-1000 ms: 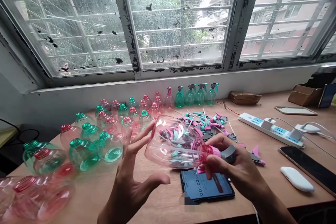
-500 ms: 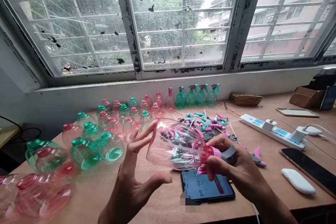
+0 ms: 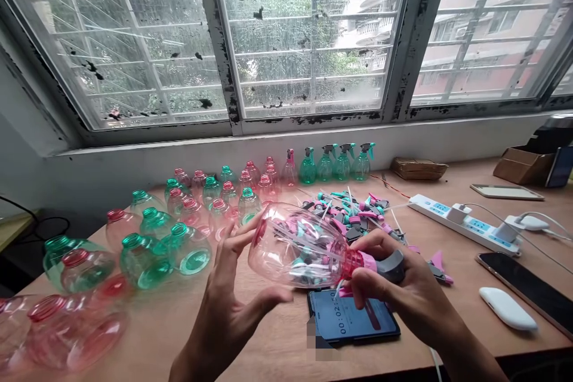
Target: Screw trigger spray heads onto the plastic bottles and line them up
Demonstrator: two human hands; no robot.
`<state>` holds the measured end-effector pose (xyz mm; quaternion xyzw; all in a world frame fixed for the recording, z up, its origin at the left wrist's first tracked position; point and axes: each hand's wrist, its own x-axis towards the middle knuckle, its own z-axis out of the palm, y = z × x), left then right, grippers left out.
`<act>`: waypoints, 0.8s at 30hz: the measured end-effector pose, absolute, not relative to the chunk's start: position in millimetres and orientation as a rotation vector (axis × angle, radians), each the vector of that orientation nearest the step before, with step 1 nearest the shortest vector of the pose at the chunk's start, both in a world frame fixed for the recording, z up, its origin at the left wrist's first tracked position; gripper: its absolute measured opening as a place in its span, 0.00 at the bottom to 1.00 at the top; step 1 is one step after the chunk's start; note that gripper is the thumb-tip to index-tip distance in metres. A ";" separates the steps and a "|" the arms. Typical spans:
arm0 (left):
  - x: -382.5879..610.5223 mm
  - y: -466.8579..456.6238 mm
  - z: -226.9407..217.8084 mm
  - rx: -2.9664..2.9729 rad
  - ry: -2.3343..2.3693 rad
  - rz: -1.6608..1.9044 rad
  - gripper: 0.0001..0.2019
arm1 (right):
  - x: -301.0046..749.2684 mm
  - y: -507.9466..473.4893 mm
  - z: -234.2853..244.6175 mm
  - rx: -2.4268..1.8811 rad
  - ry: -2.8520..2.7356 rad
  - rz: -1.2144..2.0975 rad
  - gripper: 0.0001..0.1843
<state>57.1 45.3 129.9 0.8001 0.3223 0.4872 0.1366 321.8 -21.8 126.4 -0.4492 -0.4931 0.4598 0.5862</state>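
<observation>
Over black phone with timer screen: I see clear pink plastic bottle held off surface, lying near level. Long axis runs left-right, base pointing left, neck pointing right. Right hand clamped round grey-and-pink trigger spray head at neck. Left hand spread, fingers apart, tips touching bottle base, no full grasp. Bare wooden table below: empty green and pink bottles left, heap of loose spray heads behind, white power strip right. Grimy barred window beyond.
</observation>
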 end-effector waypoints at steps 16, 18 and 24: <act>59.0 45.4 122.1 2.253 0.948 1.391 0.35 | 321.8 -28.1 129.6 -0.980 -1.121 1.050 0.21; 59.8 44.1 122.0 2.209 0.951 1.406 0.31 | 319.8 -31.2 130.6 -0.954 -1.099 1.054 0.20; 64.6 46.4 124.2 2.310 0.833 1.505 0.34 | 318.4 -32.4 132.6 -0.991 -1.097 0.977 0.19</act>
